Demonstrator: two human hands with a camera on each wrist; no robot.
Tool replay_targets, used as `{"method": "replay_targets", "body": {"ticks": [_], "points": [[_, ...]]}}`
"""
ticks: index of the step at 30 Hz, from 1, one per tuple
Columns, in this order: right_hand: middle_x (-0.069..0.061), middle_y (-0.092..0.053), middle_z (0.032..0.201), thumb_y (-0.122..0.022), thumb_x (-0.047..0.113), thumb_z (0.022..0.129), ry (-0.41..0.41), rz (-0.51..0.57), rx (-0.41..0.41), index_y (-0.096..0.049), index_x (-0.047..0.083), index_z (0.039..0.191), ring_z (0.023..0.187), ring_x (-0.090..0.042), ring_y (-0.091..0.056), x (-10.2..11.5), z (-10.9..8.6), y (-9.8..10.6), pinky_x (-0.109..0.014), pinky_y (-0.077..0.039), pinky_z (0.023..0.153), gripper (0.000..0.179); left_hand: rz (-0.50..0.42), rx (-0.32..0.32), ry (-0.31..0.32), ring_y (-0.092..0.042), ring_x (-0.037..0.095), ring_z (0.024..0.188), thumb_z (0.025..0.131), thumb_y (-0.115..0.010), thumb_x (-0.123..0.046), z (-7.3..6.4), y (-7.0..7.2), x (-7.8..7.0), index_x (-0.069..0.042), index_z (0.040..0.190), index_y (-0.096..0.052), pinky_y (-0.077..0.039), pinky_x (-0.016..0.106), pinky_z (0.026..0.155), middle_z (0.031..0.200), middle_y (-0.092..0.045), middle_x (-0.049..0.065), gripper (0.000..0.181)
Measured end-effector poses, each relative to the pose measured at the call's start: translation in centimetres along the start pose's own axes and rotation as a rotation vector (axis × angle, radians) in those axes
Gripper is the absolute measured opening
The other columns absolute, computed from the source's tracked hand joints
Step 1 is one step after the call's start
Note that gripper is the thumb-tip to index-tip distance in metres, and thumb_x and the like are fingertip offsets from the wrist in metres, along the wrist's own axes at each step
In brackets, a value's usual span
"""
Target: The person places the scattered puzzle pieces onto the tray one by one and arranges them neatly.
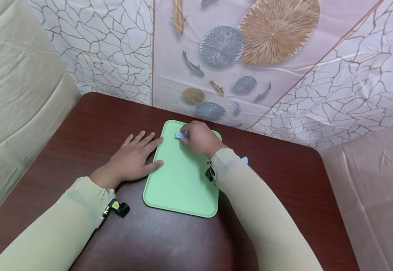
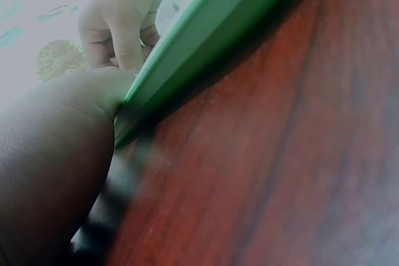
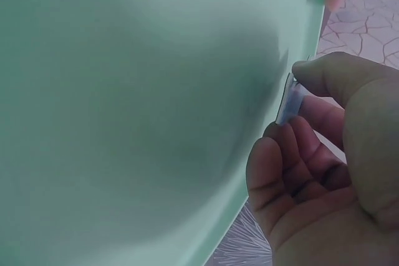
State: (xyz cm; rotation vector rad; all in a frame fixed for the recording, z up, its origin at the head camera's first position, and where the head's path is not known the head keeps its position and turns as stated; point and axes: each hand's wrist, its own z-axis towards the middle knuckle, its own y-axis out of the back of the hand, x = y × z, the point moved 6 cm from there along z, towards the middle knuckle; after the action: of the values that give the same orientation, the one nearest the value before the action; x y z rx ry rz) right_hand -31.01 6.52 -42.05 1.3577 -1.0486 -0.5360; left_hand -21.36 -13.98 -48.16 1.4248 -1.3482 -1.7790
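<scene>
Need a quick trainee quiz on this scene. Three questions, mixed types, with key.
1. What is the right hand pinching?
2. True or false: the left hand touches the right edge of the green tray.
3. Fill in: in the head view, a pale-blue piece partly hidden by the right sleeve shows to the ____ of the tray.

Key:
1. A small blue card.
2. False; it touches the left edge.
3. Right.
</scene>
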Motion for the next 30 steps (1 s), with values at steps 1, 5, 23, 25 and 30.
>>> {"method": "replay_targets", "body": {"ticks": [1,5,23,25,30], "points": [[-0.006,-0.076,0.117,-0.075,0.027,0.108,-0.006,-0.001,0.002,-0.079,0.009,0.135,0.108,-0.021,-0.066,-0.1,0.1,-0.1,-0.038,-0.058,0.097,0.032,0.001,-0.001,0.001,-0.011,0.045,0.177,0.112,-0.052,-0.07,0.0,-0.1,0.0,-0.03,0.182,-0.025,-0.008,0.073,0.139,0.189,-0.022,0.012,0.085],[-0.005,-0.075,0.114,-0.075,0.028,0.108,-0.023,0.002,0.003,-0.079,0.01,0.134,0.105,-0.021,-0.064,-0.3,0.5,-0.3,-0.038,-0.058,0.094,0.032,0.002,0.0,0.001,-0.011,0.044,0.177,0.111,-0.051,-0.073,0.2,-0.3,0.1,-0.031,0.182,-0.025,-0.008,0.072,0.139,0.189,-0.021,0.011,0.086],[-0.003,-0.076,0.111,-0.077,0.029,0.107,-0.036,0.027,-0.004,-0.081,0.012,0.128,0.099,-0.019,-0.065,-0.2,2.0,-1.3,-0.035,-0.057,0.087,0.028,0.003,-0.001,-0.003,-0.012,0.046,0.176,0.112,-0.052,-0.069,0.1,0.0,0.1,-0.03,0.182,-0.025,-0.008,0.074,0.138,0.189,-0.021,0.013,0.084],[-0.003,-0.076,0.111,-0.077,0.029,0.106,-0.04,0.029,-0.003,-0.081,0.012,0.128,0.099,-0.019,-0.065,-0.1,2.0,-1.3,-0.035,-0.057,0.087,0.028,0.001,-0.002,-0.002,-0.012,0.046,0.176,0.112,-0.052,-0.069,0.1,0.0,0.1,-0.03,0.182,-0.026,-0.008,0.074,0.138,0.189,-0.022,0.013,0.084],[-0.003,-0.076,0.112,-0.077,0.03,0.107,-0.046,0.035,0.003,-0.08,0.013,0.13,0.099,-0.019,-0.066,0.0,1.9,-1.4,-0.036,-0.058,0.088,0.029,0.002,0.0,0.0,-0.012,0.046,0.176,0.112,-0.053,-0.068,0.1,-0.1,0.1,-0.029,0.182,-0.026,-0.008,0.074,0.138,0.189,-0.022,0.013,0.084]]}}
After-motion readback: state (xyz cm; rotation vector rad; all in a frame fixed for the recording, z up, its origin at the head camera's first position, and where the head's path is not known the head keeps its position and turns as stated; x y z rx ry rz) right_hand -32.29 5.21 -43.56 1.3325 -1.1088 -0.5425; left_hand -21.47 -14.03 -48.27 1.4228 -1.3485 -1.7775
